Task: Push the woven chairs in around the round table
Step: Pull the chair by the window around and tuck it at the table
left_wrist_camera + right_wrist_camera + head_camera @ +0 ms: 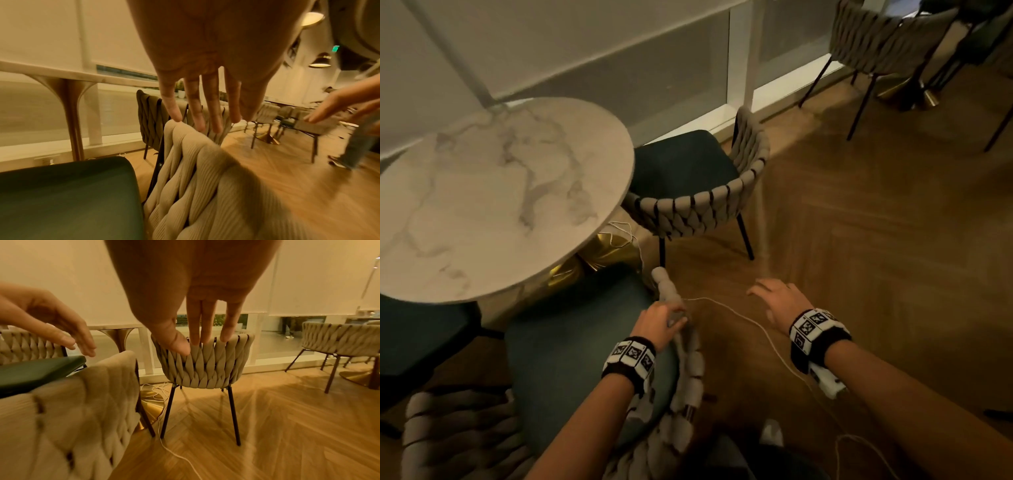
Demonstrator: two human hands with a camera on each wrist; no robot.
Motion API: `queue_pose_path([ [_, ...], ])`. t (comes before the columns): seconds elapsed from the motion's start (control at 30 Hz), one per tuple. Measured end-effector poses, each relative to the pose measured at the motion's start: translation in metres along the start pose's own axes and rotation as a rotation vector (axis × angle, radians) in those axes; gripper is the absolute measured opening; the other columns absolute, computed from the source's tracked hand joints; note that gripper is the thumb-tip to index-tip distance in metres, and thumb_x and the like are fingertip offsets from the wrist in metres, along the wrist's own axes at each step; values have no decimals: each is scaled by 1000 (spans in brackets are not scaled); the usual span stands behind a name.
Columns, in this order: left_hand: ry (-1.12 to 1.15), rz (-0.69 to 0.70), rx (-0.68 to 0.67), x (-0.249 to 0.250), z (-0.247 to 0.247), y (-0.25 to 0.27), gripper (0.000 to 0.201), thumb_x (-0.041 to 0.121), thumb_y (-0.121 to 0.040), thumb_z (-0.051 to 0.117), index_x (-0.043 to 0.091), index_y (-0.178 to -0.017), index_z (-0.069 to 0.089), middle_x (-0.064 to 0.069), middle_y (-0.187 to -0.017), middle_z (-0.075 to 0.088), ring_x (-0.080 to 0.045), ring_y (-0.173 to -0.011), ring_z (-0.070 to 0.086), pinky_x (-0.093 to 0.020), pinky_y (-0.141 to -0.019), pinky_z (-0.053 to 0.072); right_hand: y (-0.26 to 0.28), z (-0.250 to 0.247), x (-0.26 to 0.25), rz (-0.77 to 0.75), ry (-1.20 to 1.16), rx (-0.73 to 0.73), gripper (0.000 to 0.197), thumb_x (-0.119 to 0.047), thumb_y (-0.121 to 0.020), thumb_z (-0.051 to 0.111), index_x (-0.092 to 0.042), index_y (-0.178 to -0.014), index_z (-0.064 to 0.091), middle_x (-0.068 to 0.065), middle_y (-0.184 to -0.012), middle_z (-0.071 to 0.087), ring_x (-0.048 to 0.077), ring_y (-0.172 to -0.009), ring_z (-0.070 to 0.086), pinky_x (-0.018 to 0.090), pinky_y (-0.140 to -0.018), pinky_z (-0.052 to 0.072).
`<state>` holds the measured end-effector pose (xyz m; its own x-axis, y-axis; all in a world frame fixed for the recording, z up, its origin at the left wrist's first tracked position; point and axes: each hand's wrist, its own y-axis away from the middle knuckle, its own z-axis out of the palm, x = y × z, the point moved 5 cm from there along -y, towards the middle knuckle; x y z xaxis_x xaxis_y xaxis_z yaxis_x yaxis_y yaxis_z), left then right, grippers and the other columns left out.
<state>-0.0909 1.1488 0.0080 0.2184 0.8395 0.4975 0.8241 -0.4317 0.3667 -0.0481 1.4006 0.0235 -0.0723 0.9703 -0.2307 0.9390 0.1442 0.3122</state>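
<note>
The left hand [659, 322] lies at the top edge of the near woven chair's [681, 377] backrest, fingers [197, 123] nearly straight; whether they touch it I cannot tell. The right hand [774, 298] hovers spread over the wooden floor [876, 257], holding nothing. This chair's green seat sits partly under the round marble bench [500, 198]. A second woven chair [698, 202] stands just beside the bench's far edge.

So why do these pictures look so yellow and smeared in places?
Head view: dim, warm light, with glare on the marble round table. Left wrist view: the near woven chair and floor streak with motion blur. Right wrist view: the far woven chair is sharp, and wide-angle distortion stretches the right hand.
</note>
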Motion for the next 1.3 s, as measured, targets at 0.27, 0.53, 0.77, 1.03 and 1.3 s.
queue_pose_path([
  [0.27, 178, -155, 120, 30, -27, -106, 26, 32, -91, 54, 27, -116, 55, -1, -119, 61, -17, -108, 56, -44, -97, 49, -104, -44, 63, -134, -9, -7, 60, 4, -79, 50, -27, -130, 43, 6, -147, 36, 24, -136, 30, 45, -106, 31],
  [0.53, 95, -367, 241, -19, -81, -215, 43, 23, -89, 55, 30, -129, 42, -6, -139, 47, -26, -123, 49, -51, -101, 46, -250, -75, 84, -186, 22, -7, 65, -1, -82, 55, -26, -138, 34, 5, -149, 33, 24, -138, 27, 45, -112, 28],
  [0.77, -179, -424, 201, -63, -139, -292, 62, 25, -89, 57, 23, -143, 27, -8, -154, 25, -30, -140, 26, -58, -109, 33, -354, -78, 78, -197, 79, -26, 69, -2, -81, 55, -25, -140, 28, 3, -153, 27, 21, -144, 14, 49, -116, 12],
  [1.03, -267, -407, -16, -94, -131, -333, 63, 38, -84, 62, 36, -139, 33, 7, -151, 31, -15, -146, 9, -55, -110, 32, -385, -52, 81, -137, 40, -20, 61, -9, -62, 69, -27, -118, 55, 2, -118, 58, 26, -123, 44, 55, -109, -9],
  [1.3, -243, -546, 164, -47, -99, -336, 48, 15, -86, 55, 32, -130, 46, 3, -139, 47, -15, -145, 16, -69, -105, 18, -396, -64, 125, -201, 104, -56, 59, -17, -56, 71, -33, -111, 58, -2, -108, 59, 23, -113, 51, 50, -105, 3],
])
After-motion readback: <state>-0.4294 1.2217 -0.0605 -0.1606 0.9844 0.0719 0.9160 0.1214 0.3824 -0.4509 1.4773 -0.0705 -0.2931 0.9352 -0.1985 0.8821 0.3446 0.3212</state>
